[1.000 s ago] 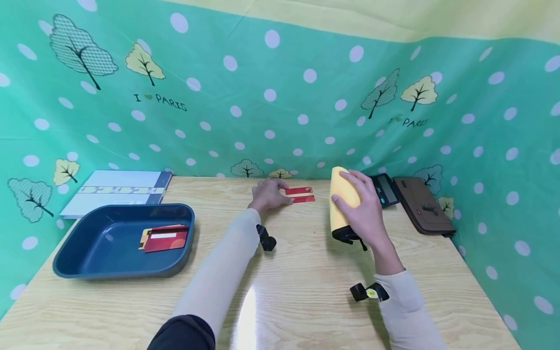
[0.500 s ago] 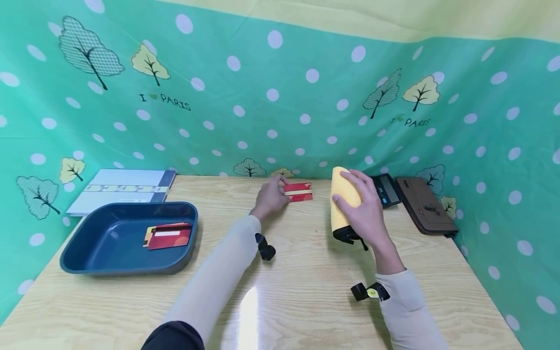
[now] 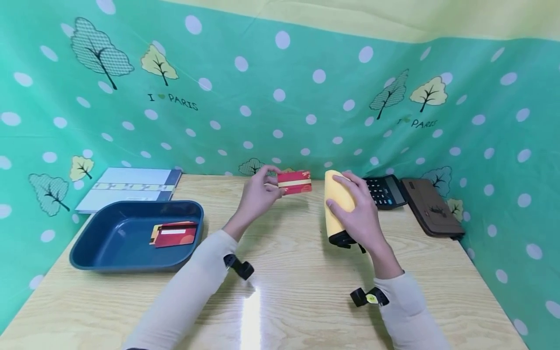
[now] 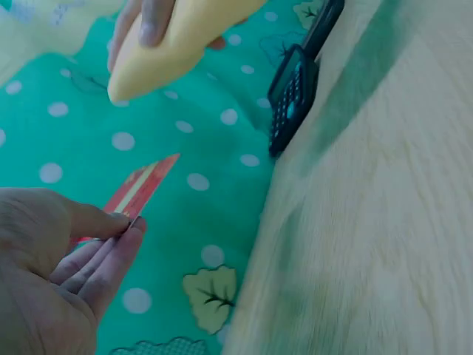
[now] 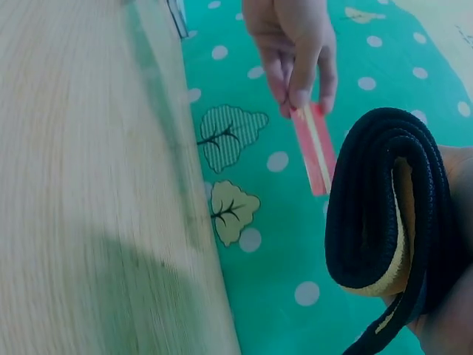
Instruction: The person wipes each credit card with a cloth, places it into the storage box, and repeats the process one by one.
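Note:
My left hand [image 3: 257,195] pinches a red card [image 3: 295,183] with a cream stripe by its left end, between thumb and fingers. The card is raised off the table, tilted to face me; the left wrist view shows it nearly edge-on. To its right, my right hand [image 3: 361,214] grips a folded yellow cloth [image 3: 334,206] held upright above the tabletop. In the right wrist view, the cloth's black-edged layers [image 5: 369,207] show rolled up, with a loose strip hanging below. Part of the cloth is hidden behind my fingers.
A dark blue basin [image 3: 131,269] on the left contains several red and yellow cards [image 3: 176,237]. Behind it lies a pale blue notebook [image 3: 131,187]. At the back right are a black calculator [image 3: 385,192] and a brown zip case [image 3: 430,209], before a green dotted curtain [image 3: 245,87].
My left hand has picked the red card up from the table and drawn it slightly back and up. My right hand stays nearly in place with the cloth, and the calculator shows more.

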`<action>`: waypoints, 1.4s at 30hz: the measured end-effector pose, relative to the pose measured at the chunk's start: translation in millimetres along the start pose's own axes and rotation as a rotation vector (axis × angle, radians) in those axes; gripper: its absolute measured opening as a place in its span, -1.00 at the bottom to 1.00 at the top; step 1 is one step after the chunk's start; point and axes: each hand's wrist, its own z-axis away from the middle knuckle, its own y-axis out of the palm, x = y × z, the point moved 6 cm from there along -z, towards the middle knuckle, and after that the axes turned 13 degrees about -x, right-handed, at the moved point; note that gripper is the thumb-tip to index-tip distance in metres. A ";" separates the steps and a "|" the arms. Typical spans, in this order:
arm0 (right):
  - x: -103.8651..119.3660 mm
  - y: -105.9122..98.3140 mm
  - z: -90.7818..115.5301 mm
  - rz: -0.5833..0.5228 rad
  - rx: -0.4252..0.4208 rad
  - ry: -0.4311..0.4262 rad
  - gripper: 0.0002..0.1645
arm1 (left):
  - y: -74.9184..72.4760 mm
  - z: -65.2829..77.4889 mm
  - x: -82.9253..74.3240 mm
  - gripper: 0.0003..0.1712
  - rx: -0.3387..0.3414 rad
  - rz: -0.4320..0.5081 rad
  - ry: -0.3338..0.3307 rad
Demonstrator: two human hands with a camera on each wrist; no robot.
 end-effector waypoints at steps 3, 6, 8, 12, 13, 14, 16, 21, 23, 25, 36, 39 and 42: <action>5.8 3.7 3.1 -0.003 0.001 -0.021 -0.28 | -15.0 10.2 -5.1 -0.51 -0.026 -0.006 0.038; 11.6 8.1 7.6 0.004 0.008 -0.049 -0.28 | -27.2 19.5 -7.8 -0.51 -0.052 -0.009 0.070; 16.7 11.6 10.9 0.000 0.016 -0.072 -0.28 | -33.3 26.2 -8.6 -0.51 -0.058 0.009 0.081; 28.5 17.7 15.8 -0.023 0.022 -0.128 -0.29 | -41.5 40.1 -8.5 -0.48 -0.061 0.074 0.081; 30.3 18.9 16.8 -0.028 0.022 -0.139 -0.29 | -42.0 43.3 -8.4 -0.47 -0.061 0.088 0.077; 31.7 20.1 17.8 -0.032 0.022 -0.147 -0.29 | -42.5 46.1 -8.0 -0.46 -0.063 0.100 0.075; 34.4 22.6 19.4 -0.036 0.030 -0.153 -0.29 | -43.3 51.0 -6.9 -0.46 -0.064 0.110 0.068; 37.7 28.0 22.8 -0.025 0.051 -0.148 -0.28 | -43.4 57.2 -7.2 -0.46 -0.043 0.146 0.054; 38.5 29.5 23.9 -0.015 0.055 -0.150 -0.28 | -43.1 58.5 -8.1 -0.46 -0.030 0.175 0.045; 39.1 30.8 25.1 -0.001 0.059 -0.152 -0.28 | -42.1 59.5 -8.4 -0.46 -0.013 0.211 0.029; 44.9 35.5 29.9 0.008 0.056 -0.190 -0.27 | -34.5 62.5 -6.5 -0.46 0.060 0.334 -0.026; 47.5 37.8 32.6 0.002 0.064 -0.197 -0.27 | -31.8 64.0 -6.3 -0.44 0.072 0.352 -0.038; 50.3 40.4 35.5 0.000 0.071 -0.200 -0.27 | -30.1 65.9 -6.9 -0.43 0.078 0.371 -0.042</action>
